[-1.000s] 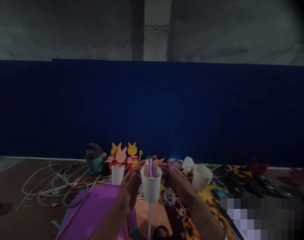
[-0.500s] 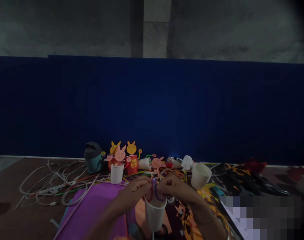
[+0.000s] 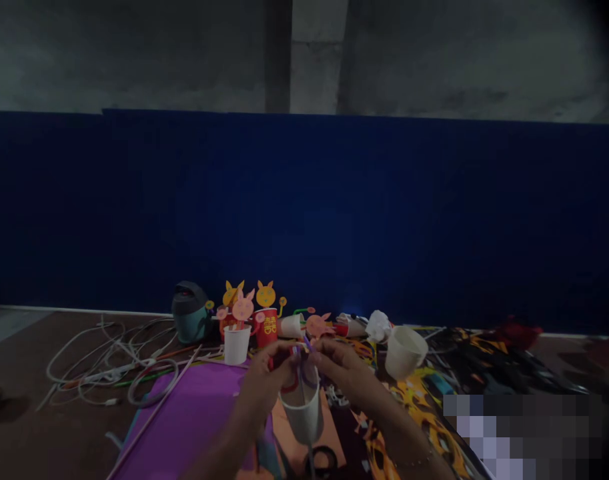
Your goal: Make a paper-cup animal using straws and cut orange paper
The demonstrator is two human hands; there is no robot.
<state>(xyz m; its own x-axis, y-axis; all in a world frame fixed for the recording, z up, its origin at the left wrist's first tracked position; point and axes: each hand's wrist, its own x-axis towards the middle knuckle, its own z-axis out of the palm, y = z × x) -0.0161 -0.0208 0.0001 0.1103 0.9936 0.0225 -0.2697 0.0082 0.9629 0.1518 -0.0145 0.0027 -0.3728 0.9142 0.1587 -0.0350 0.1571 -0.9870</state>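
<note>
Our left hand (image 3: 264, 387) and right hand (image 3: 341, 367) are clenched on red and purple pipe cleaners (image 3: 297, 351), pinching them just above the rim of a white paper cup (image 3: 300, 417). The cup sits below the grip, mouth up, with a thin stick (image 3: 310, 453) running down past it. Beyond stands a red paper cup (image 3: 265, 327).

view: head camera | spot: on the person's head | looks: forward and down | near: left hand (image 3: 261, 390) and right hand (image 3: 341, 367) | far: blue wall (image 3: 304, 213)
</note>
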